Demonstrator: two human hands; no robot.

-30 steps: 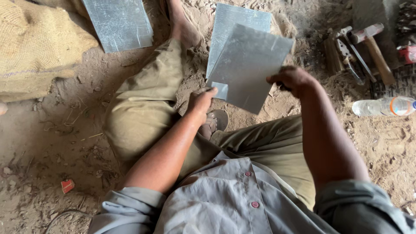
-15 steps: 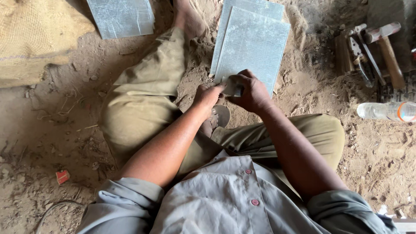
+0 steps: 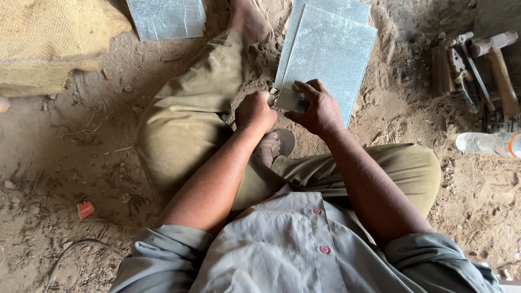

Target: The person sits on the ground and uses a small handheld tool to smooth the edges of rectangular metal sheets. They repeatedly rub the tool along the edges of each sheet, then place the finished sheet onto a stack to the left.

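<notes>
Both hands at near corner of top metal sheet (image 3: 331,54): left hand (image 3: 255,111) fisted, contents unclear; right hand (image 3: 317,108) fingers pinch corner

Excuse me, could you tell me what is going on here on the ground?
A person sits on the sandy ground with both hands at the near corner of a grey metal sheet. The left hand is closed in a fist at that corner, and the right hand presses its fingers onto it. A second sheet lies apart at upper left. A hammer and a plastic bottle lie to the right.
</notes>
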